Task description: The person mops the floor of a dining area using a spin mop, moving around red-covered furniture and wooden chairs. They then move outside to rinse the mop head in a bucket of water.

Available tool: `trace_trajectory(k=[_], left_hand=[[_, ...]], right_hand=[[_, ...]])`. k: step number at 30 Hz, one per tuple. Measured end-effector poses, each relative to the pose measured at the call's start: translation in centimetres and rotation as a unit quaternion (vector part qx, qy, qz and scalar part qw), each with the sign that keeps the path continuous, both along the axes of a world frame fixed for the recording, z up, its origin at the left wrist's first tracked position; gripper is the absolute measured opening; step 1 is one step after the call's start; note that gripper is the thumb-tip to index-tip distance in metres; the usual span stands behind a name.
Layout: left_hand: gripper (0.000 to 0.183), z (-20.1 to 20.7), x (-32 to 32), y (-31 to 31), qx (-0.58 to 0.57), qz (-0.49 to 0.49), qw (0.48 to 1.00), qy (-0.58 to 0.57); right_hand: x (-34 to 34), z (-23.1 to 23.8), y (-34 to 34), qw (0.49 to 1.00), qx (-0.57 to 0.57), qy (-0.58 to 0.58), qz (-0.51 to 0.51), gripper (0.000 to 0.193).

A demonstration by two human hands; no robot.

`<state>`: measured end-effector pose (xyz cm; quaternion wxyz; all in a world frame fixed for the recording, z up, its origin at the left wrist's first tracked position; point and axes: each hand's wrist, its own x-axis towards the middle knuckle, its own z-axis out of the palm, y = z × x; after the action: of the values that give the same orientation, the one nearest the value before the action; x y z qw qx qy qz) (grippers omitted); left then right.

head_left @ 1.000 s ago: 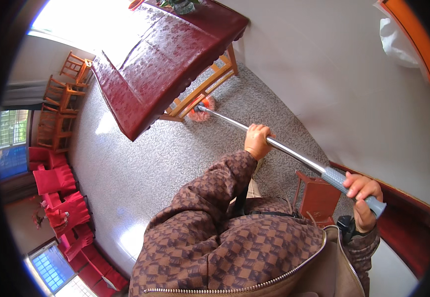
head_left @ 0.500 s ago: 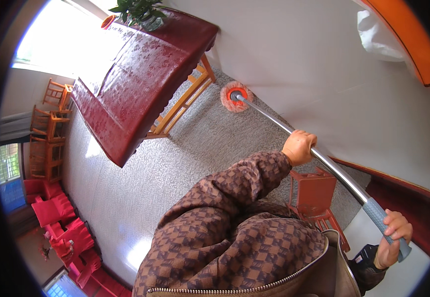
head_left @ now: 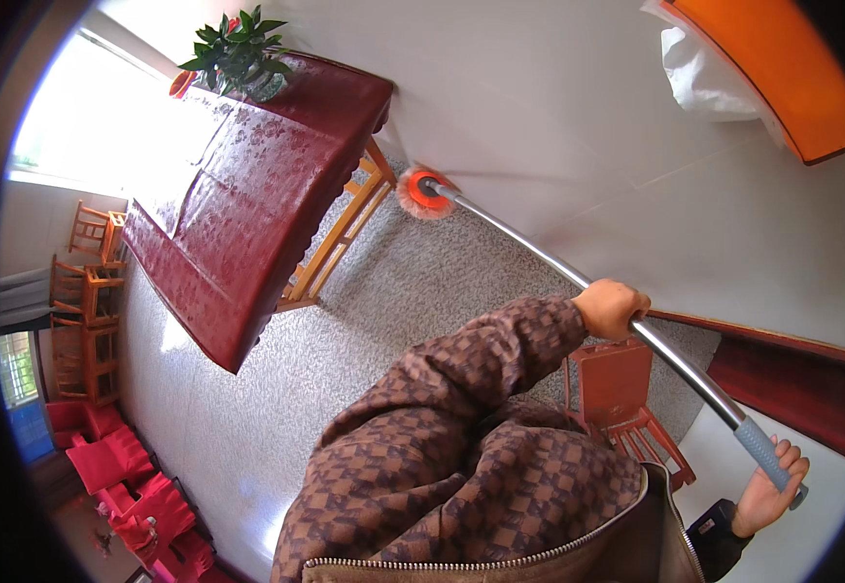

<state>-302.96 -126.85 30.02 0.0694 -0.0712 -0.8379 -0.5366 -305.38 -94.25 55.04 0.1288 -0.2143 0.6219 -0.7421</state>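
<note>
A round mop with a fluffy pinkish-orange head (head_left: 424,192) and a long metal pole slants from the wall's foot toward me. My left hand (head_left: 614,309) is closed round the middle of the pole. Lower right, my right hand (head_left: 770,486) has its fingers curled about the grey ribbed grip (head_left: 762,453) at the pole's end. The mop head sits close to a wooden leg of the covered table (head_left: 257,194), where floor and wall meet; whether it presses on the wall or the floor I cannot tell.
A potted plant (head_left: 238,53) stands on the red-brown tablecloth. Near my right arm is a reddish-brown chair (head_left: 617,389). Stacked wooden chairs (head_left: 85,321) and red-covered seats (head_left: 111,462) line the left side. An orange panel with white plastic (head_left: 699,78) is at upper right.
The mop head has moved nearer the table leg and wall, and its orange face has tilted. Both hands keep hold of the mop. The whole view has shifted slightly.
</note>
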Motion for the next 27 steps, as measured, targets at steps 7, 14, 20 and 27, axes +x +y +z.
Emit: trace_trajectory(k=[7,14,20,27], left_hand=[[0.022,-5.3,1.7,-4.6,-0.086,0.204,0.971,0.092],[0.019,-7.8,5.4,-4.9,-0.049,0.359,0.929,0.080],[0.028,-3.5,7.8,-2.9,0.006,0.249,0.963,0.103],[0.015,-1.3,9.7,-3.0,-0.020,0.235,0.961,0.146]], right_hand=[[-1.4,-3.6,-9.8,0.980,0.080,0.116,0.144,0.018],[1.2,-2.5,-15.7,0.946,0.131,0.129,0.268,0.014],[1.4,3.6,-15.6,0.895,0.125,0.220,0.368,0.016],[1.7,9.1,-15.7,0.744,0.083,0.174,0.640,0.018]])
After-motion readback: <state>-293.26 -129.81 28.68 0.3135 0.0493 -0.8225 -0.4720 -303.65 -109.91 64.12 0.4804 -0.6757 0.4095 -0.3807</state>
